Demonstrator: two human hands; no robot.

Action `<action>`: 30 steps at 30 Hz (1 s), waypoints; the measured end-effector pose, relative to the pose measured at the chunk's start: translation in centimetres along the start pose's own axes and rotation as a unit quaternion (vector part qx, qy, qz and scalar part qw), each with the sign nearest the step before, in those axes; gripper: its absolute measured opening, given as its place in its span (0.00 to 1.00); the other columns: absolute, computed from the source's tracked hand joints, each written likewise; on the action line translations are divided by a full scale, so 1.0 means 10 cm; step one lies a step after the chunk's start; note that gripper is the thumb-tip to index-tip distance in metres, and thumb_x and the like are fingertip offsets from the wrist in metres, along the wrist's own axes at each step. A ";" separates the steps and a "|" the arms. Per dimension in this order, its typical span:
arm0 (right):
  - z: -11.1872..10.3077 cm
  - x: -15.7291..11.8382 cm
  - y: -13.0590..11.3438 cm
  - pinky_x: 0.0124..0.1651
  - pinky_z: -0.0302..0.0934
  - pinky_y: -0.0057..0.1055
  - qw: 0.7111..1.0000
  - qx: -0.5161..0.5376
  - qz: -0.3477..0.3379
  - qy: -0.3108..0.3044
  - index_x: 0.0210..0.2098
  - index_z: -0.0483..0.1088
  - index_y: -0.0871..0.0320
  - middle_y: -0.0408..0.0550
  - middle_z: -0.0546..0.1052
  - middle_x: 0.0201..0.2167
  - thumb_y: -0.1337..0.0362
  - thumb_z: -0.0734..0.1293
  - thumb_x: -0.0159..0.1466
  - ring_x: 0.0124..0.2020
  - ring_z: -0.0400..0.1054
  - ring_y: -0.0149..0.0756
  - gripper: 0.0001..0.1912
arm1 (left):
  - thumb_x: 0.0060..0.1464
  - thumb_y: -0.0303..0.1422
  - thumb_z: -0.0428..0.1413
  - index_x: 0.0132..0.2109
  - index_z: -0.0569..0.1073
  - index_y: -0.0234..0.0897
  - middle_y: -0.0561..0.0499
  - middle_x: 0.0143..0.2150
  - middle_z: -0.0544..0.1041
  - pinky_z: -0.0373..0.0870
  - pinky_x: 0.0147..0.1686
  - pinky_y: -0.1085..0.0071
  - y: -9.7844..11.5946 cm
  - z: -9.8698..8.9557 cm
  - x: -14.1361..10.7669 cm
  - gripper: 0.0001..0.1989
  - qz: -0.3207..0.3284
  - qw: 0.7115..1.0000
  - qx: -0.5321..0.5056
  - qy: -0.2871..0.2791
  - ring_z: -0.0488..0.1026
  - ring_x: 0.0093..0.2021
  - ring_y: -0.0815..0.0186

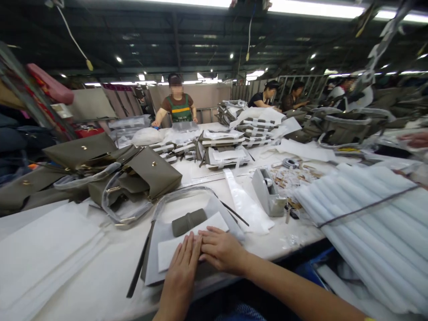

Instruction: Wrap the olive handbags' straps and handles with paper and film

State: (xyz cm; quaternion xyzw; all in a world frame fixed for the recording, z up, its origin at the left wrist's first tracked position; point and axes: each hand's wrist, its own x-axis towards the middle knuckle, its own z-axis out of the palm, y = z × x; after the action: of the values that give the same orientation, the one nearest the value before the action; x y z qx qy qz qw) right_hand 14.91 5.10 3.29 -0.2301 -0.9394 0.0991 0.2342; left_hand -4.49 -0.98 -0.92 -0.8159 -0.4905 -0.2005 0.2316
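Observation:
My left hand (183, 263) lies flat with its fingers stretched out on a white foam strip (170, 254). Beside it my right hand (222, 248) rests on the same strip, fingers extended and nearly meeting the left ones. Under the strip is a flattened grey-green handbag (147, 266), covered by a translucent sheet (154, 238). Just beyond my fingers a small rolled grey-green piece (189, 221) sits on the sheet. A plastic-wrapped handle (177, 192) arches around the far side, and a dark strap (137, 267) sticks out at the left.
Open grey-green bags (157, 171) stand at the left behind white sheets (50, 245). A tape dispenser (264, 191) and clear plastic bag (245, 205) lie to the right, near bundled foam rolls (371, 227). Across the table stand stacked wrapped bags (224, 142) and a co-worker (179, 104).

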 end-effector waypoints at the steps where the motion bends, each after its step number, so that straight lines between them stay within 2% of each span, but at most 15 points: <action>1: -0.03 -0.04 0.00 0.67 0.52 0.40 1.000 0.006 -0.012 0.012 0.52 0.71 0.59 0.51 0.76 0.53 0.60 0.60 0.71 0.62 0.62 0.36 0.15 | 0.58 0.18 0.40 0.72 0.45 0.32 0.38 0.68 0.60 0.64 0.61 0.59 0.00 0.00 -0.01 0.35 0.003 1.000 0.005 0.000 0.59 0.67 0.56; 4: -0.24 -0.19 0.00 0.62 0.59 0.35 0.998 0.027 -0.024 0.051 0.49 0.72 0.57 0.48 0.79 0.47 0.63 0.61 0.71 0.54 0.69 0.33 0.12 | 0.59 0.18 0.40 0.72 0.46 0.35 0.39 0.69 0.59 0.63 0.61 0.60 0.00 -0.03 -0.01 0.35 0.008 1.000 0.009 0.008 0.60 0.67 0.57; 6: -0.46 -0.35 0.02 0.56 0.64 0.33 0.996 0.024 0.011 0.086 0.47 0.73 0.57 0.48 0.80 0.44 0.64 0.62 0.70 0.48 0.72 0.33 0.10 | 0.59 0.17 0.41 0.72 0.46 0.38 0.40 0.70 0.58 0.62 0.62 0.60 -0.01 -0.04 0.00 0.36 0.008 1.000 -0.002 0.003 0.60 0.67 0.57; 9: -0.80 -0.67 0.10 0.51 0.67 0.31 0.984 -0.020 0.121 0.129 0.47 0.74 0.56 0.49 0.80 0.43 0.66 0.62 0.70 0.46 0.73 0.35 0.11 | 0.59 0.17 0.43 0.72 0.45 0.40 0.40 0.70 0.57 0.60 0.63 0.58 -0.02 -0.03 0.01 0.37 0.005 0.999 -0.032 -0.010 0.61 0.66 0.55; 11: -0.98 -0.93 0.14 0.50 0.68 0.33 0.966 -0.056 0.211 0.137 0.47 0.75 0.55 0.49 0.80 0.43 0.66 0.62 0.69 0.45 0.74 0.37 0.11 | 0.58 0.17 0.44 0.72 0.43 0.41 0.39 0.70 0.58 0.60 0.63 0.56 -0.03 -0.03 0.01 0.38 0.003 0.999 -0.050 -0.010 0.61 0.66 0.53; 14: -1.10 -1.29 0.18 0.49 0.69 0.34 0.934 -0.084 0.321 0.133 0.45 0.76 0.55 0.49 0.80 0.42 0.66 0.63 0.68 0.44 0.75 0.39 0.10 | 0.58 0.18 0.46 0.72 0.42 0.42 0.39 0.70 0.57 0.60 0.63 0.54 -0.02 -0.05 0.02 0.39 -0.002 0.997 -0.070 -0.012 0.61 0.66 0.51; 16: -1.09 -1.42 0.22 0.50 0.68 0.36 0.922 -0.091 0.354 0.131 0.46 0.76 0.55 0.49 0.80 0.43 0.65 0.64 0.68 0.44 0.75 0.40 0.11 | 0.59 0.18 0.46 0.72 0.42 0.42 0.39 0.70 0.56 0.60 0.63 0.53 0.00 -0.07 0.02 0.39 -0.007 0.997 -0.078 -0.017 0.61 0.66 0.51; 18: -1.02 -1.42 0.29 0.52 0.67 0.37 0.920 -0.086 0.362 0.125 0.47 0.75 0.55 0.49 0.80 0.44 0.65 0.64 0.67 0.46 0.74 0.41 0.11 | 0.59 0.18 0.46 0.72 0.43 0.42 0.39 0.71 0.55 0.59 0.64 0.53 0.01 -0.09 0.02 0.39 -0.012 0.996 -0.082 -0.016 0.60 0.67 0.52; 21: -0.90 -1.21 0.39 0.56 0.64 0.39 0.925 -0.042 0.363 0.107 0.50 0.74 0.56 0.52 0.78 0.49 0.66 0.67 0.65 0.52 0.71 0.43 0.14 | 0.59 0.17 0.45 0.72 0.44 0.41 0.40 0.71 0.54 0.58 0.65 0.54 0.02 -0.10 0.02 0.38 -0.019 0.996 -0.082 -0.013 0.58 0.68 0.52; 23: -0.82 -1.01 0.43 0.58 0.61 0.39 0.919 0.012 0.384 0.083 0.48 0.75 0.56 0.53 0.77 0.50 0.66 0.67 0.64 0.54 0.69 0.44 0.12 | 0.59 0.17 0.45 0.72 0.45 0.40 0.40 0.71 0.54 0.58 0.65 0.54 0.01 -0.10 0.01 0.38 -0.020 0.997 -0.077 -0.017 0.57 0.68 0.53; 25: -0.74 -0.87 0.41 0.55 0.63 0.38 0.907 0.063 0.412 0.054 0.38 0.77 0.57 0.53 0.80 0.42 0.65 0.65 0.64 0.49 0.72 0.44 0.08 | 0.59 0.17 0.44 0.72 0.45 0.39 0.39 0.71 0.54 0.59 0.64 0.55 0.01 -0.10 0.01 0.37 -0.018 0.997 -0.070 -0.021 0.56 0.69 0.53; 27: -0.64 -0.82 0.34 0.44 0.68 0.35 0.894 0.107 0.434 0.026 0.27 0.75 0.58 0.51 0.79 0.28 0.64 0.63 0.65 0.35 0.75 0.40 0.12 | 0.59 0.16 0.44 0.72 0.46 0.38 0.39 0.71 0.53 0.60 0.64 0.55 0.02 -0.11 0.00 0.37 -0.018 0.997 -0.065 -0.028 0.55 0.69 0.53; 29: -0.53 -0.84 0.25 0.33 0.68 0.30 0.883 0.147 0.445 0.005 0.26 0.73 0.59 0.47 0.77 0.21 0.63 0.59 0.67 0.23 0.73 0.35 0.17 | 0.59 0.17 0.44 0.72 0.46 0.38 0.39 0.71 0.53 0.61 0.64 0.56 0.03 -0.13 0.01 0.36 -0.022 0.997 -0.063 -0.036 0.54 0.69 0.54; 30: -0.48 -0.86 0.21 0.30 0.68 0.29 0.875 0.173 0.453 0.001 0.29 0.73 0.59 0.47 0.77 0.22 0.61 0.56 0.69 0.21 0.72 0.33 0.19 | 0.59 0.17 0.43 0.72 0.46 0.38 0.39 0.71 0.53 0.61 0.64 0.55 0.03 -0.14 0.01 0.36 -0.025 0.997 -0.063 -0.039 0.54 0.69 0.54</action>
State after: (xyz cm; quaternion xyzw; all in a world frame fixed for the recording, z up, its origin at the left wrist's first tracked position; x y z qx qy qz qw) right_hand 24.78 3.18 3.42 -0.5862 -0.7000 0.3548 0.2011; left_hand -4.33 -1.85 0.19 -0.8237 -0.5058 -0.2046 0.1547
